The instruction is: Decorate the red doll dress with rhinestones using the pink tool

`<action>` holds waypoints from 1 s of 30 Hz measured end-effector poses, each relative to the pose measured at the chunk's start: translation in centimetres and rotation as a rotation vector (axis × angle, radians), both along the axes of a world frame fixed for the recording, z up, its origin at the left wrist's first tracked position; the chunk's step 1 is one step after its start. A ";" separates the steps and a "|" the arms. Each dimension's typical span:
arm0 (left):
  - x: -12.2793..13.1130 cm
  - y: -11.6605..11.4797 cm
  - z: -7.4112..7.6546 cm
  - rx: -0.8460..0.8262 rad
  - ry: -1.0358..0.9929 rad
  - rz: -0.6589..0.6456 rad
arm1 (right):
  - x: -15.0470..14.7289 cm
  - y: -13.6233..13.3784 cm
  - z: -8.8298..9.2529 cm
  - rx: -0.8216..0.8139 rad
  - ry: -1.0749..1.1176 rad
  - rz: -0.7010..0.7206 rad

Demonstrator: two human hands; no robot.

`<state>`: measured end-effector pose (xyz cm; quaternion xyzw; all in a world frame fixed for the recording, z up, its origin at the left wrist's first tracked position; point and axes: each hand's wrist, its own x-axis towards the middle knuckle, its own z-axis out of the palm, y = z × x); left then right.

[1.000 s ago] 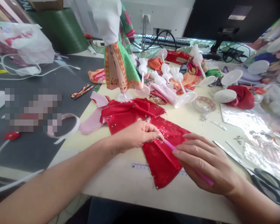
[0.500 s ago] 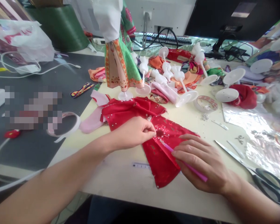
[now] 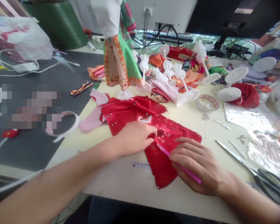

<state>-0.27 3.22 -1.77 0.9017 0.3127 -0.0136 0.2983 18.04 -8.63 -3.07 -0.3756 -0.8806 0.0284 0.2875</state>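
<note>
A red embroidered fabric piece (image 3: 163,168), cut like a small garment, lies spread on the table with a white flower-like pattern (image 3: 162,133) ringed by small pale dots. My left hand (image 3: 136,137) rests at its left side, thumb and bent fingers closing on the cloth beside the pattern. Between the fingers of my right hand (image 3: 196,165) is a slim pink pen-like tool (image 3: 164,151), its pale tip just below the pattern near my left fingertips. Behind my left hand, more red cloth (image 3: 121,113) lies bunched, a white motif showing on it.
Black-handled scissors (image 3: 254,171) lie at the right. Tape rolls (image 3: 207,103) sit on both sides. Further back stand a small dressed form (image 3: 123,62) and several white doll stands (image 3: 180,74) among cloth scraps. A short ruler strip (image 3: 142,165) lies in front.
My left hand's thumb has parted slightly from the curled finger and lowered toward the cloth. The pink tool's tip has shifted slightly left and down, with my right hand following.
</note>
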 end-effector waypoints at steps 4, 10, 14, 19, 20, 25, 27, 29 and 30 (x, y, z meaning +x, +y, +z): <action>0.0 -0.1 0.1 0.043 0.023 -0.017 | -0.1 0.1 0.0 -0.021 0.004 -0.004; -0.1 0.0 0.2 0.079 0.041 -0.035 | -0.1 0.0 0.0 -0.012 -0.007 -0.017; -0.1 0.0 0.1 0.105 0.055 -0.061 | -0.1 0.1 -0.2 -0.006 -0.013 -0.028; -0.3 0.0 -0.2 0.124 0.051 -0.075 | -0.1 0.2 -0.2 0.004 -0.034 -0.034; -0.3 0.0 -0.3 0.128 0.049 -0.076 | -0.1 0.2 -0.2 0.005 -0.038 -0.034; -0.4 0.0 -0.4 0.134 0.041 -0.082 | -0.1 0.3 -0.3 0.016 -0.057 -0.042; -0.4 0.0 -0.4 0.133 0.039 -0.082 | -0.1 0.3 -0.3 0.014 -0.063 -0.039; -0.4 0.0 -0.4 0.133 0.038 -0.082 | -0.1 0.4 -0.4 0.014 -0.067 -0.039; -0.4 -0.1 -0.4 0.133 0.038 -0.081 | -0.1 0.4 -0.4 0.015 -0.069 -0.039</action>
